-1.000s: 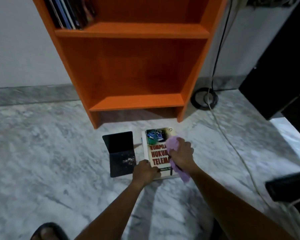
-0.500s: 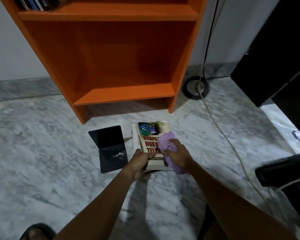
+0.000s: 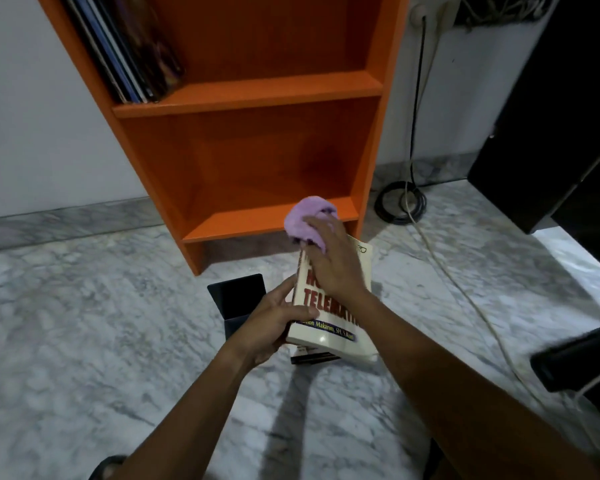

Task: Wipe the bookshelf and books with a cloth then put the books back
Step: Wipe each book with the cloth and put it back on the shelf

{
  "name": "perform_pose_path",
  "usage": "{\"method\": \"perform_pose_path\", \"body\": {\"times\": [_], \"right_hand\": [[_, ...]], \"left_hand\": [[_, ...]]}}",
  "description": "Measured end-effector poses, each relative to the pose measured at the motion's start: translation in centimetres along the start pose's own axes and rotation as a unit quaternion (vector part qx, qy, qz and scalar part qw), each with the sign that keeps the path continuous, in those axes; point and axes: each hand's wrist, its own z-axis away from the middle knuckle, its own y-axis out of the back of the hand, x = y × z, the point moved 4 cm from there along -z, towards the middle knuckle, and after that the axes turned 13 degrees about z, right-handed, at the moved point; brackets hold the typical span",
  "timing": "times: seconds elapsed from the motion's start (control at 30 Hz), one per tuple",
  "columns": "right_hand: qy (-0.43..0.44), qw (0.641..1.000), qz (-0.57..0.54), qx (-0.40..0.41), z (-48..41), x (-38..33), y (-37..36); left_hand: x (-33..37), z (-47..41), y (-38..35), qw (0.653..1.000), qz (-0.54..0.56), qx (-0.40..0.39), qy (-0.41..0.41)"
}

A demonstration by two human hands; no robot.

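A cream paperback book (image 3: 340, 334) with red title lettering is lifted off the floor in front of the orange bookshelf (image 3: 257, 223). My left hand (image 3: 274, 323) grips its lower left edge, thumb on the cover. My right hand (image 3: 329, 265) lies over the cover's upper part and holds a bunched purple cloth (image 3: 307, 223) at the book's top edge. Another dark book (image 3: 314, 358) lies on the floor beneath. Several books (image 3: 129, 53) lean at the left of the upper shelf. The lower shelf holds nothing.
A black bookend (image 3: 238, 299) stands on the marble floor left of the book. A coiled black cable (image 3: 400, 204) and a white cord (image 3: 465, 289) run along the right. Dark furniture (image 3: 551, 133) fills the right side; a black object (image 3: 575, 362) juts in lower right.
The book has been raised off the floor and tilted up. My right hand has slid the cloth from the cover's middle up to the top edge. The camera has tilted upward.
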Motion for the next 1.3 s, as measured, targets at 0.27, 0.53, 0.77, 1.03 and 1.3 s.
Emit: {"method": "perform_pose_path", "body": {"times": [0.27,0.53,0.77,1.03,1.3], "right_hand": [[-0.237,0.971,-0.024,0.025,-0.9,3.3,0.3],[0.136,0.987,-0.036,-0.076,5.2,-6.5,-0.3],[-0.107,0.953,-0.284,-0.009,7.8,-1.3,0.6],[-0.328,0.678,-0.641,-0.149,5.0,-2.9,4.2],[-0.218,0.876,-0.43,-0.014,2.4,-4.1,6.8]], "left_hand": [[3.1,2.8,0.1,0.999,-0.011,-0.014,-0.039],[3.5,2.1,2.1,0.995,0.034,0.061,-0.073],[5.5,2.4,2.2,0.989,0.085,0.081,-0.086],[7.2,2.5,1.1,0.991,0.119,0.03,-0.061],[9.4,1.5,0.3,0.971,-0.176,0.112,-0.114]]}}
